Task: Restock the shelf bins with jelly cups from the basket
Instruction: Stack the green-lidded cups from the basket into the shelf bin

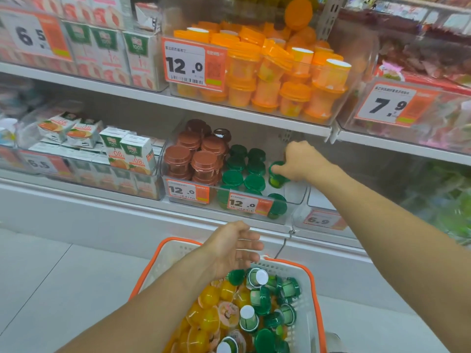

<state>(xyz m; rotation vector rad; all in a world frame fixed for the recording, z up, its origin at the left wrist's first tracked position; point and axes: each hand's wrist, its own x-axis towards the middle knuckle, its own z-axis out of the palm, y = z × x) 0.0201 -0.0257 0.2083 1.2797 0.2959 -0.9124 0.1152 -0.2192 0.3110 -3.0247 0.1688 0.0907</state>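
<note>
Right hand [299, 161] grips green jelly cup [276, 175]; left hand [235, 247] hovers, fingers spread.

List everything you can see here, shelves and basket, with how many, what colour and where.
Orange jelly cups: many, orange, clear bin on upper shelf.
Brown jelly cups: about ten, brown, left part of lower bin.
Green jelly cups: a dozen or so, green, lower bin beside the brown ones.
Basket: one, white with orange rim, on the floor below.
Basket cups: many, green and yellow, loose in the basket.
Juice cartons: many, white and green, shelves at left.
Price tags: several, orange and white, on bin fronts.
Left hand: open, over the basket.
Right hand: grips a green cup in the lower bin.
</note>
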